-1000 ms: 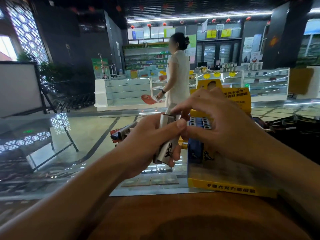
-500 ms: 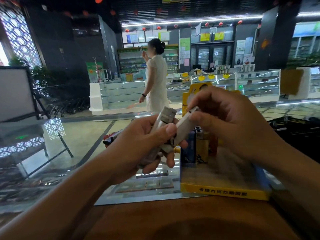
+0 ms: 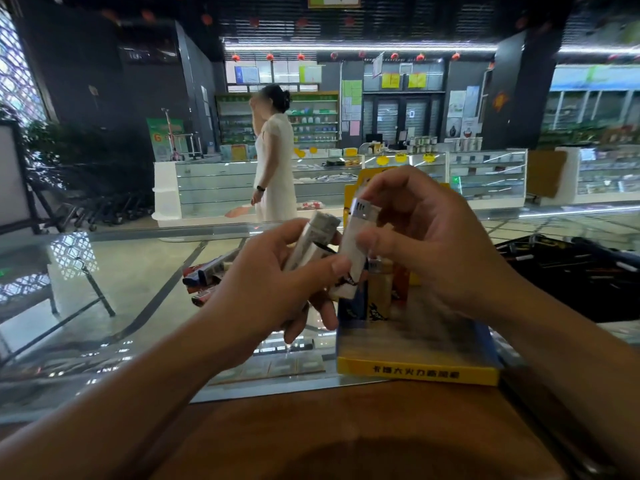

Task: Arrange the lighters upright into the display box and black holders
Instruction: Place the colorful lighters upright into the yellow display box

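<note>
Lighters fill both my hands above the glass counter [image 3: 104,306]. My left hand [image 3: 273,289] curls round a small bundle of pale lighters [image 3: 313,244], thumb pressed across them, their metal tops tilted up and away from me; how many are in the bundle I cannot tell, as my fingers cover most of it. My right hand [image 3: 433,244] pinches a single white lighter [image 3: 355,251] between thumb and fingertips, its silver cap uppermost, the body nearly upright and touching the bundle. Both hands hover just over the left end of the yellow display box [image 3: 415,372], which sits on the counter at the edge of the wooden surface [image 3: 346,438]. Inside the box, at its far left corner, a few lighters [image 3: 379,292] already stand upright, blue and yellow among them. Left of the box, more loose lighters [image 3: 207,275] lie flat on the glass. Right of the box lies a black tray [image 3: 571,271], its contents blurred. Beyond the box, a person in a white dress [image 3: 275,168] stands before shop cabinets.
</note>
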Motion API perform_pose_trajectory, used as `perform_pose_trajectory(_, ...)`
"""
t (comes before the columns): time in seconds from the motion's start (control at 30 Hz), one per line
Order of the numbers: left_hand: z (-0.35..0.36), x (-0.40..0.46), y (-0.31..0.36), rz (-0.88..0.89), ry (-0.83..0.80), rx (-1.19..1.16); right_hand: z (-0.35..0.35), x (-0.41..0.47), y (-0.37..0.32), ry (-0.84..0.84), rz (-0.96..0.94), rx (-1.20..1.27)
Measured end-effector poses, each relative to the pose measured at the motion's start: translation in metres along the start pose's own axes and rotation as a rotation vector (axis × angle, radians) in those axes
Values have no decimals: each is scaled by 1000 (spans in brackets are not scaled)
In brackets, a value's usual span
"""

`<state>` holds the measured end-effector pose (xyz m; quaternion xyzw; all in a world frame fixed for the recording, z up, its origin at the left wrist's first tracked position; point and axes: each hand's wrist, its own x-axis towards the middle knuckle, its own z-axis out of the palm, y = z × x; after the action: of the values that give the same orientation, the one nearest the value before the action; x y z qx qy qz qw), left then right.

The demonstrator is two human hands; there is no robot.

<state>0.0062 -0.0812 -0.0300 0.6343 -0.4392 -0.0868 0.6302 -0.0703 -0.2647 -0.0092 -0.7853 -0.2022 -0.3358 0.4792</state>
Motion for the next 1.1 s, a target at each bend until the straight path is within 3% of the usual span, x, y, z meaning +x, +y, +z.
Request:
perform_pose_trajectory(0.27,2,4,-10,4,172,85,-30,3,9,248,42,-15)
perform_pose_trajectory(0.5,10,6,-26,-99,79,269,-65,-8,27,186,80,-235)
perform_pose_trajectory(0.63,6,8,-27,-74,90,498,-70,-13,37,193,28,-497)
perform_pose_trajectory(0.8,6,6,-28,-188,76,364,-68,-18,43,90,27,-670)
perform_pose_trajectory(1.1,7,5,-30,-197,59,332,-61,-15,42,39,21,-775)
